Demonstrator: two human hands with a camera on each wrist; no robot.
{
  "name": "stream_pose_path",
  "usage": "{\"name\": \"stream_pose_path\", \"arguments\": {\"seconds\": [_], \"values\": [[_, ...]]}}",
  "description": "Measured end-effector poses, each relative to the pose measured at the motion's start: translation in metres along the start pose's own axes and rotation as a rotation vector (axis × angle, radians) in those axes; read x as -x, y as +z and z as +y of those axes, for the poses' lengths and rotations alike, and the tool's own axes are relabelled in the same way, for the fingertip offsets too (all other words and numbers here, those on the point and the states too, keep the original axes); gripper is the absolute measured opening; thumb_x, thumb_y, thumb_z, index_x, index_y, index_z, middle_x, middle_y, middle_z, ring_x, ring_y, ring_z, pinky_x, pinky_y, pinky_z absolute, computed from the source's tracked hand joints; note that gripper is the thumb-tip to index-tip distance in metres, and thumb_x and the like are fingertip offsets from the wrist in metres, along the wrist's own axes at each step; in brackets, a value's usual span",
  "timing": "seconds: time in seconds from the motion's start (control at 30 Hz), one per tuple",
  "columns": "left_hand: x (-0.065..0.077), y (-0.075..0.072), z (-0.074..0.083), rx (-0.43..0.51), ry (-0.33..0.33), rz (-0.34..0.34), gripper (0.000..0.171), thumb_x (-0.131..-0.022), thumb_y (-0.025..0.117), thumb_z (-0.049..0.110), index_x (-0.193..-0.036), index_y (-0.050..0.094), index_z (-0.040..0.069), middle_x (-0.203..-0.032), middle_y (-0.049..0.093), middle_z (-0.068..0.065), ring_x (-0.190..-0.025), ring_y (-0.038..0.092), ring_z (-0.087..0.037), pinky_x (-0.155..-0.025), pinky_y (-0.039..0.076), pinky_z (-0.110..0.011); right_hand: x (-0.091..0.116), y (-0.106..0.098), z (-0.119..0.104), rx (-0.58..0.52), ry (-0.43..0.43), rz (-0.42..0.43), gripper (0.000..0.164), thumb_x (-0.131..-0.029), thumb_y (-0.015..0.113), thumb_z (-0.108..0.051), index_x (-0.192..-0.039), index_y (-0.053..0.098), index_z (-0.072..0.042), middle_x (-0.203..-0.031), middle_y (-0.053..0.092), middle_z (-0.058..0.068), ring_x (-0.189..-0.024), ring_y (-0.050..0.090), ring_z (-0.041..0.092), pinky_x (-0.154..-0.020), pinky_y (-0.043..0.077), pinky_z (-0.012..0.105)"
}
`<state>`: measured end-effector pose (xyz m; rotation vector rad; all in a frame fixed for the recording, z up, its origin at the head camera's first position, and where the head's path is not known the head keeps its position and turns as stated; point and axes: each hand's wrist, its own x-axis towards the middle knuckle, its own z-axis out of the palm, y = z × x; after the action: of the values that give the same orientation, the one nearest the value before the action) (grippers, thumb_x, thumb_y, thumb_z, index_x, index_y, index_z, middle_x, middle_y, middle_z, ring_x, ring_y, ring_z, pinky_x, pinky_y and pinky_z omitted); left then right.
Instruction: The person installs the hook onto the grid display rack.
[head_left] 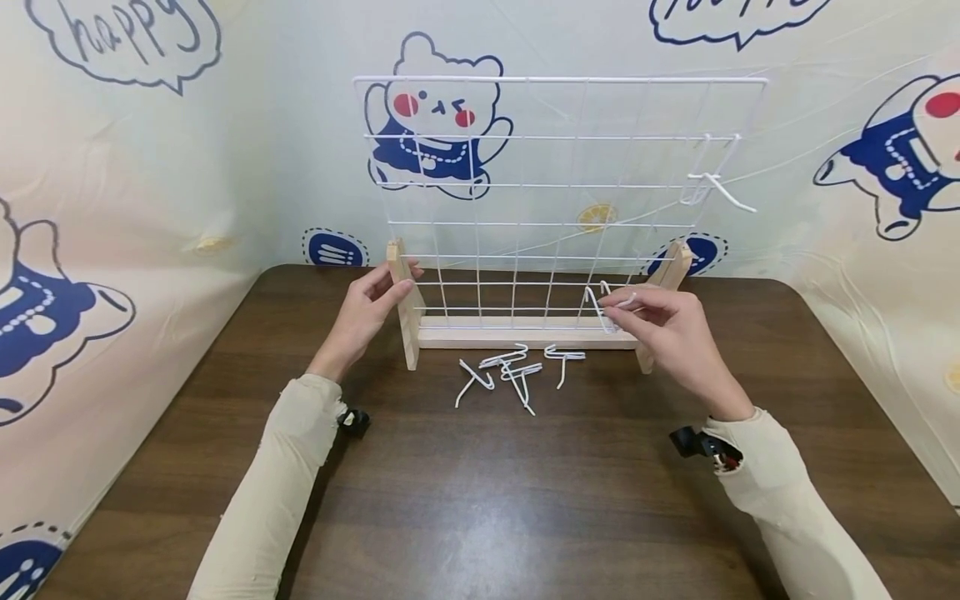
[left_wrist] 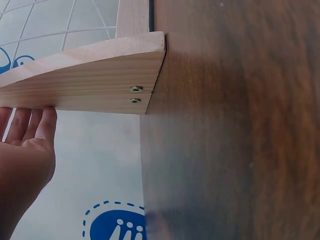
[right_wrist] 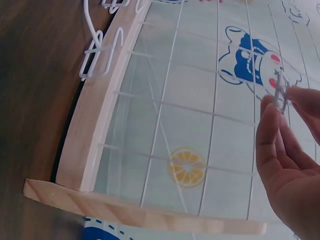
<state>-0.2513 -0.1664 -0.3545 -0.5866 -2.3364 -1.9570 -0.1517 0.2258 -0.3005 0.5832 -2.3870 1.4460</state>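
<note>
A white wire grid [head_left: 517, 185] stands between two wooden side supports on the table. My left hand [head_left: 362, 315] grips the left wooden support [head_left: 409, 329], thumb in front and fingertips behind; the left wrist view shows fingers [left_wrist: 35, 122] against its edge. With thumb and fingers, my right hand [head_left: 678, 340] pinches a white wire hook [head_left: 591, 302] close in front of the grid's lower right part. In the right wrist view the pinched hook [right_wrist: 281, 92] is partly covered by fingertips. Another white hook [head_left: 720, 190] hangs at the grid's upper right.
Several loose white hooks [head_left: 517, 371] lie in a pile on the brown table [head_left: 480, 483], just before the rack's wooden base bar [head_left: 525, 337]. The right wooden support [head_left: 670, 268] rises behind my right hand. A printed cloth [head_left: 300, 167] hangs behind and at both sides.
</note>
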Motion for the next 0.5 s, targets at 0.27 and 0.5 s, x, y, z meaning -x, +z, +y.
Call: {"name": "stream_pose_path", "arguments": {"seconds": [0.27,0.5], "values": [[-0.001,-0.001,-0.002,0.022,0.003,0.001,0.036,-0.101,0.060,0.021,-0.135,0.059,0.010,-0.131,0.064,-0.010,-0.126,0.054,-0.022,-0.104,0.042,-0.040,-0.004,0.012,-0.019,-0.055,-0.157,0.133,0.017,-0.083,0.068,0.018,-0.099,0.071,0.012,-0.099,0.069,0.026,-0.084,0.064,0.014,-0.074,0.051,0.016],[-0.002,-0.001,-0.003,0.030,-0.005,-0.002,0.036,-0.101,0.060,0.021,-0.135,0.059,0.010,-0.132,0.063,-0.012,-0.126,0.053,-0.021,-0.105,0.041,-0.043,-0.014,0.018,-0.026,-0.130,-0.207,0.183,0.018,-0.083,0.067,0.019,-0.099,0.070,0.015,-0.098,0.068,0.028,-0.082,0.063,0.014,-0.071,0.050,0.017]]}}
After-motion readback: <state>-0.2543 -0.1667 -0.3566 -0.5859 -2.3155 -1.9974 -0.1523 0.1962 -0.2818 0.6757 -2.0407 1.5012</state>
